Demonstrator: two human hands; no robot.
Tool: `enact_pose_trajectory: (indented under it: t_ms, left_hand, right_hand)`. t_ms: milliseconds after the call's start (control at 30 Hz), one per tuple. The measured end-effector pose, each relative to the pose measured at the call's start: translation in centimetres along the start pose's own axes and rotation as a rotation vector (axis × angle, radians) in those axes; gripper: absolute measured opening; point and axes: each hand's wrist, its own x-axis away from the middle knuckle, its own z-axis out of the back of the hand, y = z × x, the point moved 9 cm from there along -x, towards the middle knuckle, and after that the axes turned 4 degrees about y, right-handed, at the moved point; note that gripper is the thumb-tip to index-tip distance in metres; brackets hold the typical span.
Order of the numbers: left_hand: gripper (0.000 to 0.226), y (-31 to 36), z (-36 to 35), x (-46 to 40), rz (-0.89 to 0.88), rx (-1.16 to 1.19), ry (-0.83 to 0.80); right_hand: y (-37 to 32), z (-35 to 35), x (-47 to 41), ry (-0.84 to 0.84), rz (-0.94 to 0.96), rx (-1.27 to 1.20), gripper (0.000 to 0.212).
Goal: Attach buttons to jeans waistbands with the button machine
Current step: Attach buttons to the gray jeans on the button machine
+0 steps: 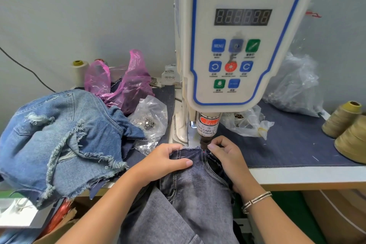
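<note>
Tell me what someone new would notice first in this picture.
The tall white button machine with its blue-edged control panel fills the upper middle. Right under its head, both hands, the left hand and the right hand, hold a dark jeans waistband. At the left lies a heap of frayed light-blue denim.

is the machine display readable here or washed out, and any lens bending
Head view: the display shows only faint segments, unreadable; the button machine panel text is sharp; wide-angle bending curves the table edge; light is soft and even, no harsh glare.
</note>
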Motion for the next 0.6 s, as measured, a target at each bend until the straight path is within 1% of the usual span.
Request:
enact_pose_trajectory:
  t_ms: [67,167,200,300,367,433,600]
  left_hand:
    - [0.049,-0.5,0.1,-0.1,0.01,-0.033,-0.005]
    - [0.02,-1.2,0.4,-0.2,0.025,-0.065,0.02]
    - [0.022,-1.5,0.6,-0.4,0.024,-0.068,0.026]
    - [0.038,-1.6,0.6,-0.5,0.016,-0.05,0.003]
    - [0.051,-1.7,0.6,-0.5,0.034,-0.049,0.004]
    - [0.058,-1.8,0.5,-0.6,0.033,-0.043,-0.003]
    - [0.051,-3.0,0.6,-0.9,0.055,-0.066,0.003]
  right_hand:
    - [0.0,0.0,0.0,-0.001,0.005,0.002,0.017]
    - [-0.1,0.0,0.0,0.001,0.015,0.012,0.015]
    - [-0.1,0.0,0.0,0.001,0.016,0.013,0.015]
    - [0.1,0.0,0.0,0.001,0.011,0.018,0.018]
    - [0.1,0.0,-0.1,0.006,0.009,0.02,0.022]
    - [0.2,0.1,-0.1,0.01,0.008,0.033,0.027]
    - [0.3,0.1,-0.1,0.015,-0.02,0.026,0.027]
